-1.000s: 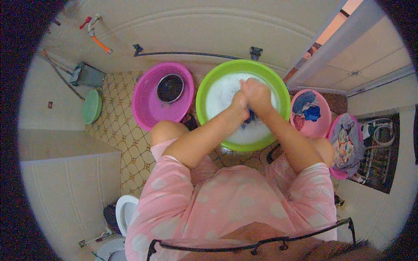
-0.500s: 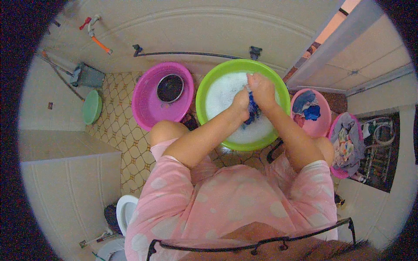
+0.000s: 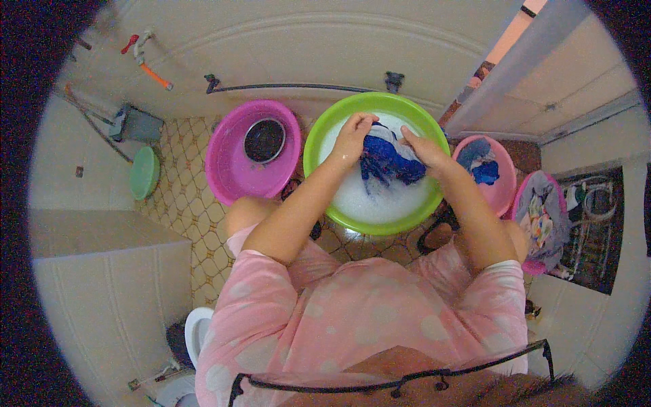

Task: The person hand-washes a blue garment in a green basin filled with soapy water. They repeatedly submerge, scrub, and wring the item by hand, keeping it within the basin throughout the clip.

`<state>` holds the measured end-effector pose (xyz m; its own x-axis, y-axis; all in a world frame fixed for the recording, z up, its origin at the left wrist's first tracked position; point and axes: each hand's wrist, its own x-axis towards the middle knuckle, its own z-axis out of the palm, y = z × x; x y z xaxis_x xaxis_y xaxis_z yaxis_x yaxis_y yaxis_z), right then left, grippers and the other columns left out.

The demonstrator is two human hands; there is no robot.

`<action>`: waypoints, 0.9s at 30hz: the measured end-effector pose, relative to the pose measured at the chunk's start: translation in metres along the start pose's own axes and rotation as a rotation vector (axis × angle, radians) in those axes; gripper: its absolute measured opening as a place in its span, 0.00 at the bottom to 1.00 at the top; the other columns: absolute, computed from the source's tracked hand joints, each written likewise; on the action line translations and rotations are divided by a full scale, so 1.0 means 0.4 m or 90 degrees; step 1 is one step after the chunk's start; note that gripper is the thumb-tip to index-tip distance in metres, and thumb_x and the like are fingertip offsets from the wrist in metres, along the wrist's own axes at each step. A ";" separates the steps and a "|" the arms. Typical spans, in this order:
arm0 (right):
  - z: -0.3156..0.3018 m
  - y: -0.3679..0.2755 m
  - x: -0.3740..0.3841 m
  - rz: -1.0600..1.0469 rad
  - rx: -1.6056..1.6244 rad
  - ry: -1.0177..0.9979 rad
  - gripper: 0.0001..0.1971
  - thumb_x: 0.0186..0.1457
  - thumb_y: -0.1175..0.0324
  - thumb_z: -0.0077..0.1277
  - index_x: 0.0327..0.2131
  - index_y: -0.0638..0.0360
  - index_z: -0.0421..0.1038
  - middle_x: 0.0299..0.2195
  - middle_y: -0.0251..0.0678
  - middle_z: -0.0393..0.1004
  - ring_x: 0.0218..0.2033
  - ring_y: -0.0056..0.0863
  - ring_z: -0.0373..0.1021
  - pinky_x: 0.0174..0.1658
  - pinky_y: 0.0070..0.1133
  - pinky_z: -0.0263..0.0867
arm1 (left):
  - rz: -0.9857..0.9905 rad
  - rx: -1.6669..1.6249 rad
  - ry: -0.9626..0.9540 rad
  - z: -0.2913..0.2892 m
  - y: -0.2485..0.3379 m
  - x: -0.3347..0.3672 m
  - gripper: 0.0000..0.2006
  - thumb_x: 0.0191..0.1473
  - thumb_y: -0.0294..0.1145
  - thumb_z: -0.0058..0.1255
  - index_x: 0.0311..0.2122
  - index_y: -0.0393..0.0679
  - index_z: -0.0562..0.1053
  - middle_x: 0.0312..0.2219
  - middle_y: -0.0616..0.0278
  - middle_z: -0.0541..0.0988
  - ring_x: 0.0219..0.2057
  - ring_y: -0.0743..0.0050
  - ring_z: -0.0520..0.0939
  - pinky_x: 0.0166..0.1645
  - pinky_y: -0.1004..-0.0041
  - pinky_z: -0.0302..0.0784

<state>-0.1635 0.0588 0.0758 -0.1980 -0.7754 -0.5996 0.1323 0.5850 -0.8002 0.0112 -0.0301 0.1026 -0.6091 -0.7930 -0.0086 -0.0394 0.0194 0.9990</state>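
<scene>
Over a lime-green basin (image 3: 319, 197) of sudsy water (image 3: 400, 210), a wet blue and white garment (image 3: 390, 159) is stretched between my hands. My left hand (image 3: 354, 139) grips its upper left edge, fingers closed on the cloth. With the fingers of my right hand (image 3: 426, 150) I hold its right end. The cloth's lower part hangs down toward the foam. What kind of garment it is, I cannot make out.
Left of the basin stands a magenta tub (image 3: 220, 166) with a dark round pan (image 3: 264, 141) inside. At right are a pink basin (image 3: 498, 197) of clothes and a heaped laundry basket (image 3: 542, 217). A small green basin (image 3: 144, 173) and grey bin (image 3: 137, 124) are far left.
My hands have moved apart, the left one leftward and the right one slightly right and down. The garment, bunched between them before, is now spread open.
</scene>
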 end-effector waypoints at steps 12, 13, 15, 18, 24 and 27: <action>-0.004 -0.048 -0.046 -0.184 0.296 -0.014 0.14 0.49 0.59 0.47 0.35 0.58 0.66 0.31 0.32 0.70 0.32 0.22 0.67 0.37 0.21 0.64 | -0.092 0.116 -0.147 -0.041 -0.025 0.008 0.12 0.50 0.39 0.44 0.37 0.44 0.70 0.26 0.68 0.71 0.30 0.80 0.69 0.35 0.79 0.65; -0.002 -0.058 -0.056 -0.187 0.304 -0.032 0.14 0.49 0.59 0.47 0.36 0.58 0.66 0.31 0.32 0.70 0.32 0.22 0.67 0.37 0.21 0.63 | -0.115 0.107 -0.189 -0.044 -0.033 0.008 0.12 0.50 0.40 0.44 0.37 0.45 0.69 0.26 0.68 0.71 0.29 0.80 0.69 0.34 0.79 0.64; 0.000 -0.075 -0.078 -0.193 0.320 -0.067 0.14 0.48 0.59 0.48 0.36 0.58 0.66 0.31 0.32 0.70 0.32 0.23 0.67 0.38 0.21 0.63 | -0.142 0.087 -0.235 -0.050 -0.039 0.012 0.12 0.50 0.42 0.43 0.36 0.46 0.69 0.26 0.70 0.70 0.28 0.80 0.67 0.32 0.78 0.63; 0.005 -0.102 -0.104 -0.176 0.323 -0.065 0.15 0.48 0.60 0.48 0.37 0.58 0.66 0.32 0.33 0.70 0.33 0.23 0.67 0.38 0.20 0.63 | -0.146 -0.004 -0.203 -0.053 -0.041 0.024 0.12 0.51 0.44 0.41 0.33 0.47 0.67 0.28 0.71 0.69 0.30 0.79 0.67 0.34 0.78 0.62; -0.018 -0.053 -0.002 -0.179 0.070 0.030 0.15 0.48 0.64 0.49 0.39 0.57 0.66 0.35 0.35 0.69 0.36 0.23 0.65 0.39 0.19 0.60 | -0.150 0.051 0.031 -0.032 -0.026 0.042 0.09 0.52 0.36 0.40 0.35 0.44 0.68 0.25 0.64 0.70 0.27 0.76 0.69 0.32 0.75 0.65; -0.001 -0.010 0.067 -0.363 -0.130 0.135 0.15 0.46 0.65 0.49 0.39 0.57 0.67 0.34 0.35 0.70 0.36 0.24 0.65 0.39 0.19 0.59 | -0.041 0.224 0.005 -0.032 -0.107 0.061 0.11 0.49 0.33 0.42 0.39 0.45 0.67 0.31 0.54 0.72 0.35 0.64 0.72 0.40 0.71 0.66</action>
<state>-0.1696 0.0357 0.0630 -0.3726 -0.9267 -0.0487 -0.2344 0.1447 -0.9613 0.0083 -0.0580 0.0604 -0.5906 -0.8039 -0.0701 -0.3495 0.1765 0.9202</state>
